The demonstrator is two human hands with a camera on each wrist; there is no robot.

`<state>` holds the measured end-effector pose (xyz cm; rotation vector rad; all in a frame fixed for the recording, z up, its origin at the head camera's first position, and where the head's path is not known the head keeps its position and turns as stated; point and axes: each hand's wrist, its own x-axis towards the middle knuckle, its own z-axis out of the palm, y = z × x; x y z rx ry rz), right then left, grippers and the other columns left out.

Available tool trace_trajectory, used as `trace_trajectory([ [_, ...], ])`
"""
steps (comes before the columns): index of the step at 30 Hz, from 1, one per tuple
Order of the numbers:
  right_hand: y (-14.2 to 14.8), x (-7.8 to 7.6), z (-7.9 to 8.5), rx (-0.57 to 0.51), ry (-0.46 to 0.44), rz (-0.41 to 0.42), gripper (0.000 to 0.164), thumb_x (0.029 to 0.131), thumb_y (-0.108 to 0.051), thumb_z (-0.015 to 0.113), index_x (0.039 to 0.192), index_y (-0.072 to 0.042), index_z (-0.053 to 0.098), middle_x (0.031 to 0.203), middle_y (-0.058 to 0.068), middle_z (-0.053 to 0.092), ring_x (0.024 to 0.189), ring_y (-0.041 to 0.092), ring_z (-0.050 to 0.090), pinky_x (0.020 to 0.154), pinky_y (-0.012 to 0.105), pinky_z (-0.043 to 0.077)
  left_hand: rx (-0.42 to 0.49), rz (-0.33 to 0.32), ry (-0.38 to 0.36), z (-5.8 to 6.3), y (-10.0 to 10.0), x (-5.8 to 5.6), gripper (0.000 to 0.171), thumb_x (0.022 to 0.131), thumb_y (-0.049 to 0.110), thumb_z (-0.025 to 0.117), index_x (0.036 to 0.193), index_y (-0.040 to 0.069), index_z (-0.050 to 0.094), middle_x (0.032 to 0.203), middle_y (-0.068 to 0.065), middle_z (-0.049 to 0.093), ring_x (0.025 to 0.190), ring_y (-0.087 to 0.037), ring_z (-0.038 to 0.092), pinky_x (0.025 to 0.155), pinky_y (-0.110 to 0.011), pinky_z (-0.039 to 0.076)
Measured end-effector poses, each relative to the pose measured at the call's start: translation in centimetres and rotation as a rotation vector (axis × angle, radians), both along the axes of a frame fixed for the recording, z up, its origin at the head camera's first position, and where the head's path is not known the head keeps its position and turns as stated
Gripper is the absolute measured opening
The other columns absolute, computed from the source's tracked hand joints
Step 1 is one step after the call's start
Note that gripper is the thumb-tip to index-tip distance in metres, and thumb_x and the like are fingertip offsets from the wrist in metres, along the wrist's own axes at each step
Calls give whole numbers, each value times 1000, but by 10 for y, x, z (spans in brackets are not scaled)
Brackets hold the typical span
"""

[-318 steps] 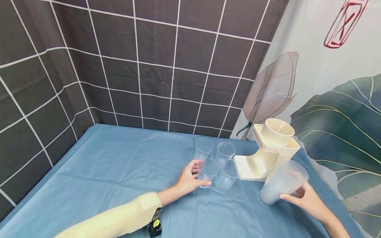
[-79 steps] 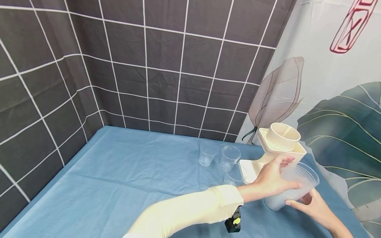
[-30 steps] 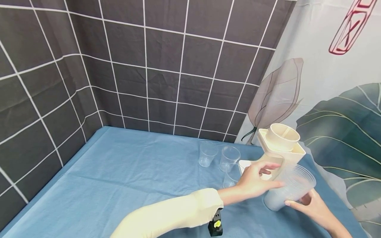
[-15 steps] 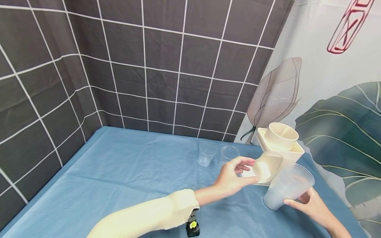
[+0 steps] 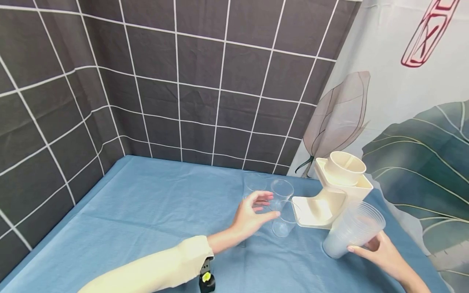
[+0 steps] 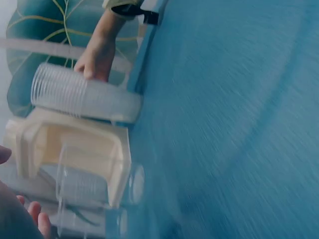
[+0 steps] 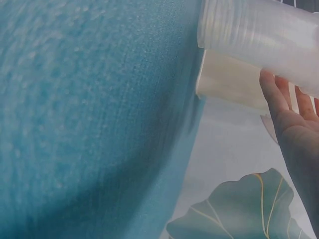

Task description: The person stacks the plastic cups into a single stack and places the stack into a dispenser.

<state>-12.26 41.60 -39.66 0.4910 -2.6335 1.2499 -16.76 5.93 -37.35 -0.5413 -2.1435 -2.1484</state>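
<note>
1. Head view: the left hand [image 5: 249,217] has its fingers and thumb wide apart, the thumb by the rim of the front cup [image 5: 282,227], a clear, smooth-walled tapered tumbler standing upright. Beyond stand the back right cup [image 5: 282,189] and the back left cup [image 5: 255,179], the latter partly behind the fingers. The right hand [image 5: 381,254] grips a tilted stack of cups [image 5: 349,232], translucent and frosty, ringed with close ridges where the rims nest. Beside it is a smooth cream stand [image 5: 348,185] topped by a round collar, all on creased blue cloth [image 5: 146,219].
2. Left wrist view: the stack shows ribbed at the rims, plainer toward its base, beside the stand's curved cut-out; motion blurs the cloth's weave.
3. Right wrist view: the right fingers touch the stack's milky wall; the thumb's hold cannot be told here. The cloth looks grainy.
</note>
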Motion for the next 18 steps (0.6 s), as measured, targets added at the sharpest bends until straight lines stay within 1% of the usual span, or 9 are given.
trace_trajectory([
  [5, 1, 1, 1, 13, -18, -21, 72, 77, 12, 70, 133, -22, 39, 113, -27, 50, 96, -12, 53, 70, 12, 51, -19, 55, -11, -8, -22, -6, 46, 76, 14, 79, 118, 8, 62, 118, -8, 66, 109, -26, 63, 98, -41, 49],
  [9, 1, 1, 1, 17, -28, -24, 71, 77, 12, 70, 132, -23, 39, 112, -27, 51, 95, -12, 54, 69, 13, 52, -27, 99, -20, -15, -36, -12, 49, 75, 13, 79, 120, 5, 60, 120, -12, 65, 111, -31, 61, 99, -51, 47],
  [12, 1, 1, 1, 18, -37, -33, 72, 77, 11, 70, 132, -24, 38, 112, -27, 50, 96, -13, 53, 69, 13, 52, -47, 138, -49, -18, -45, -18, 54, 74, 13, 80, 122, 4, 57, 123, -15, 63, 113, -35, 59, 99, -52, 46],
  [15, 1, 1, 1, 20, -46, -41, 72, 78, 10, 71, 132, -25, 38, 112, -28, 50, 96, -13, 53, 69, 12, 52, -65, 146, -86, -22, -51, -26, 62, 73, 12, 81, 127, 2, 53, 129, -17, 58, 120, -38, 54, 101, -54, 44],
  [18, 0, 0, 2, 23, -40, -42, 72, 78, 10, 71, 133, -23, 38, 113, -28, 50, 97, -13, 52, 70, 12, 51, -84, 136, -113, -24, -56, -35, 70, 72, 12, 82, 132, 2, 48, 136, -18, 53, 126, -39, 49, 104, -55, 41],
])
